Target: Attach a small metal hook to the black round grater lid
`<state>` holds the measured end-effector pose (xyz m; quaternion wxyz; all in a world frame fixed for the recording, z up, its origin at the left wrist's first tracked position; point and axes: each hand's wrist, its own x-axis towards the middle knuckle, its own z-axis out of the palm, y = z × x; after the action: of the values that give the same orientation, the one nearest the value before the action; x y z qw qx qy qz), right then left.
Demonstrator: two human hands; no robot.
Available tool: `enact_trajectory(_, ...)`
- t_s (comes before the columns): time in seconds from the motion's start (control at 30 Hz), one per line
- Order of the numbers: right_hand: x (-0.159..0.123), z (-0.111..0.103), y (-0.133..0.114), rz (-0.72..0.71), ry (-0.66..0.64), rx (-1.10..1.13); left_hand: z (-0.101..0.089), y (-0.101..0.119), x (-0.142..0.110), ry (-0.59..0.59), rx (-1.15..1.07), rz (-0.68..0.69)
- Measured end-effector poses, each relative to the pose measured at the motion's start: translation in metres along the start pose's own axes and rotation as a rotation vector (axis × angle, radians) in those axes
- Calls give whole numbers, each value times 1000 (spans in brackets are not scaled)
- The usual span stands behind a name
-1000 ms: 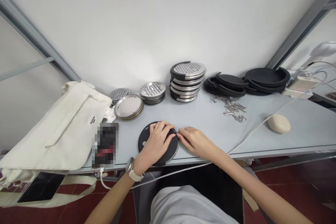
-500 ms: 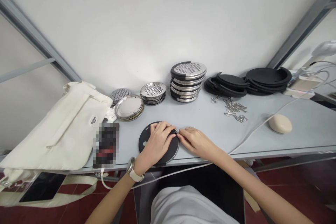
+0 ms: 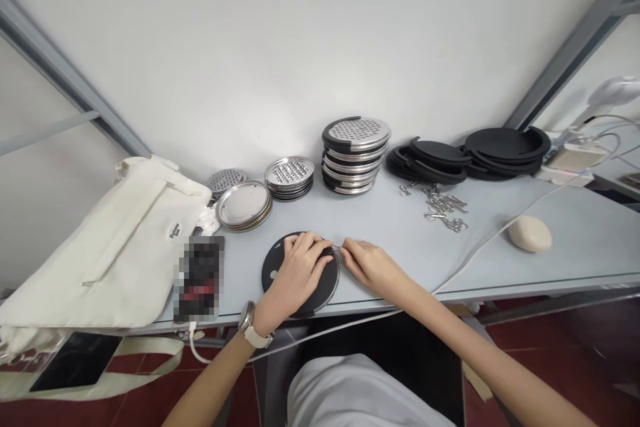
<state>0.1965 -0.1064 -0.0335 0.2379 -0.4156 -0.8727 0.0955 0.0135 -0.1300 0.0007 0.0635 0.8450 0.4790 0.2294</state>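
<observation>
A round black disc [image 3: 324, 283] with a thin metal rim lies near the front edge of the table. My left hand [image 3: 301, 265] rests over it, fingers bent, with the thumb and fingertips gripping at its right side. Just to the right, my right hand [image 3: 367, 261] pinches a thin metal wire piece [image 3: 337, 248] that reaches toward the left fingertips. Its far end is hidden by the left fingers. Behind the hands stands a tall stack of round metal graters with black holders [image 3: 356, 155].
Metal grater discs [image 3: 289, 177] and plain metal discs [image 3: 243, 205] are stacked left of centre. Black round holders [image 3: 506, 155] and small metal clips [image 3: 445, 203] lie at right, near a cream rounded object [image 3: 530, 233]. A cable [image 3: 465, 267], phone [image 3: 200, 280] and white bag [image 3: 115, 247] flank the hands.
My right hand has drawn slightly away to the right from the left fingertips, and a thin wire now shows between them. My left hand keeps its place on the disc.
</observation>
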Motion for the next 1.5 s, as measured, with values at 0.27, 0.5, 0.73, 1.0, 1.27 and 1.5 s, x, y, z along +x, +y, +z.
enact_trajectory(0.27, 0, 0, 2, -75, -57, -24, 1, -1, -1, 0, 14, -14)
enact_trajectory(0.5, 1, 1, 3, -92, -52, -49, 0, -1, -1, 5, 5, -41)
enact_trajectory(0.73, 1, -3, 1, -108, -40, -26, 0, -1, -2, 25, 14, -55)
enact_trajectory(1.0, 0, -3, 1, -87, -36, -19, 0, -2, 0, 22, -25, -53)
enact_trajectory(1.27, -1, -5, -1, -67, -38, 167, 0, -2, 0, 21, -43, -43)
enact_trajectory(1.5, -1, -5, 1, -74, -37, 141, 1, -4, 0, 27, -31, -30)
